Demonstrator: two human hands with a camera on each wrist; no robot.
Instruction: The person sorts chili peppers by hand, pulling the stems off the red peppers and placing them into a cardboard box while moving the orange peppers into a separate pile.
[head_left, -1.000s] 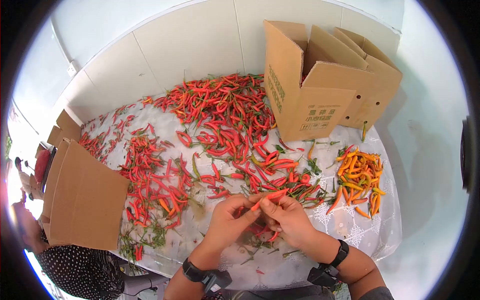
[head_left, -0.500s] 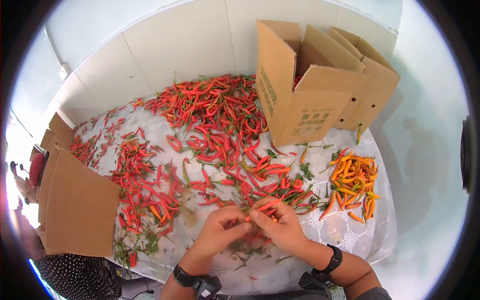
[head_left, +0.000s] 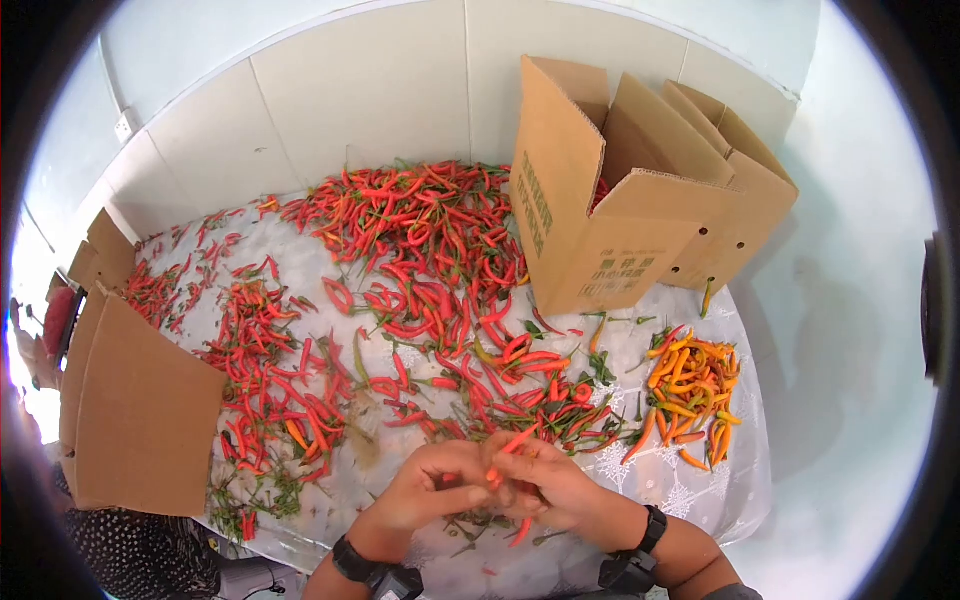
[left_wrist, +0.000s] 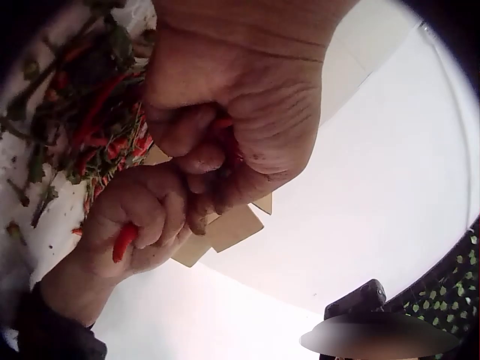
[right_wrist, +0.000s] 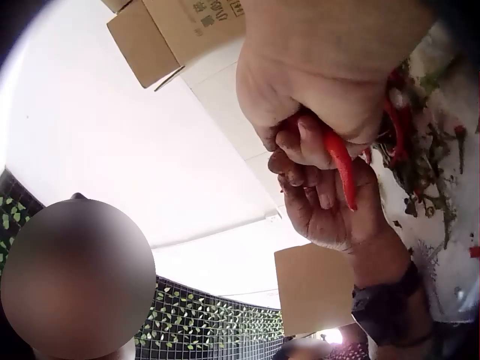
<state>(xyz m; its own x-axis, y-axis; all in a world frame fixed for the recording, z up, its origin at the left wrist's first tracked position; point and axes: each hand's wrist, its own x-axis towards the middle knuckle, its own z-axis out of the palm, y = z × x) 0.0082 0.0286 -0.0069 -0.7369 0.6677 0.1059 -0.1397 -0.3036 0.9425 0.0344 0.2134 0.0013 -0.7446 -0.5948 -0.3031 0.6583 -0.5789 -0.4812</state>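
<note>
My right hand grips red chili peppers; one sticks up past the fingers, and another hangs below. In the right wrist view a red chili juts out of the curled fingers. Beside it, my left hand has its fingers curled inward, fingertips meeting the right hand's. Bits of red chili show inside the left hand's curl in the left wrist view, mostly hidden by the fingers. Green stems lie on the table under both hands.
Red chilies heap at the back, with another spread to the left. Orange chilies form a pile at right. Cardboard boxes stand at back right and left. Another person's dotted clothing shows at lower left.
Both hands have stayed together over the near table edge, shifting slightly down and left in view. The chili held slanting between both hands now stands more upright at the right hand's fingers.
</note>
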